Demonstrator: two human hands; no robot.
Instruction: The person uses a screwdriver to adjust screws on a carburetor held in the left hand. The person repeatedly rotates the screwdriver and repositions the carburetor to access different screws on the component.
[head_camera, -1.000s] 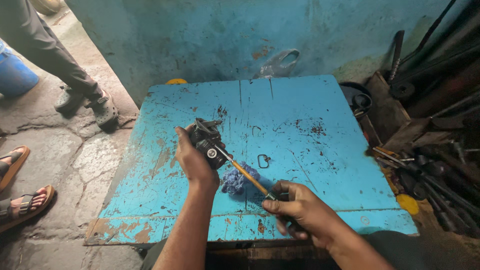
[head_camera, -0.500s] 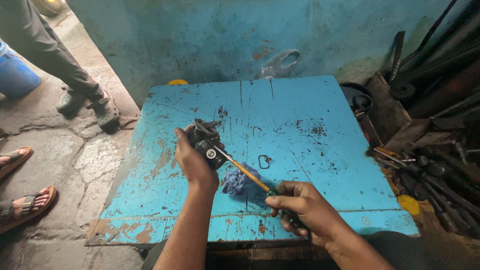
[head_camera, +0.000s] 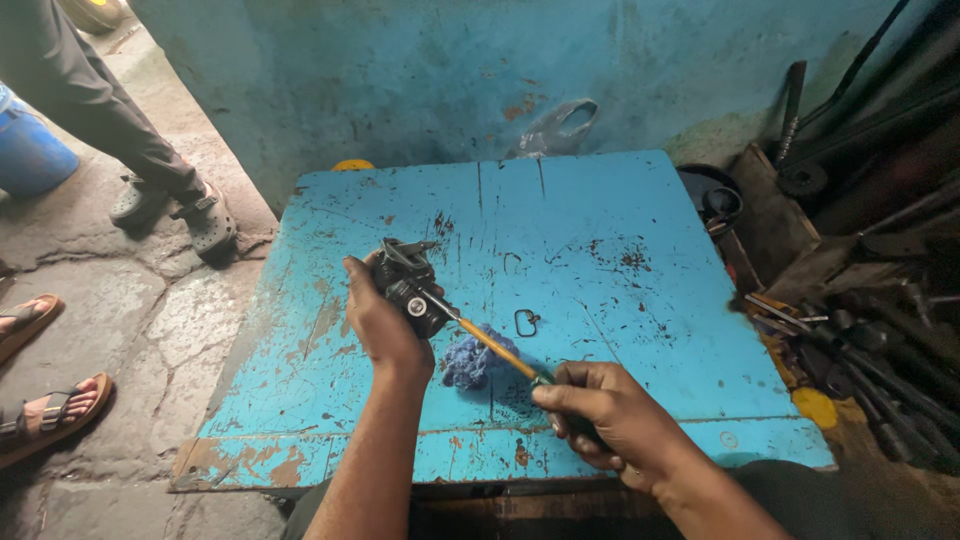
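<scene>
My left hand (head_camera: 378, 322) grips a small black metal mechanical part (head_camera: 408, 280), held above a worn blue table top (head_camera: 600, 260). In my right hand (head_camera: 610, 418) is a screwdriver (head_camera: 490, 345) with an orange shaft, its tip set against the round end of the part. A crumpled blue rag (head_camera: 470, 360) lies on the table just under the screwdriver shaft. A small metal ring-shaped clip (head_camera: 526, 322) rests on the table to the right of the rag.
A pile of dark metal tools and rods (head_camera: 870, 330) lies at the right of the table. A blue wall (head_camera: 500, 70) stands behind. On the left stone floor stand a person's legs in dark sandals (head_camera: 190, 215), a blue bucket (head_camera: 35, 155) and sandalled feet (head_camera: 50, 415).
My right hand has shifted slightly on the screwdriver handle; the tip stays on the part. My left hand keeps the part in about the same place.
</scene>
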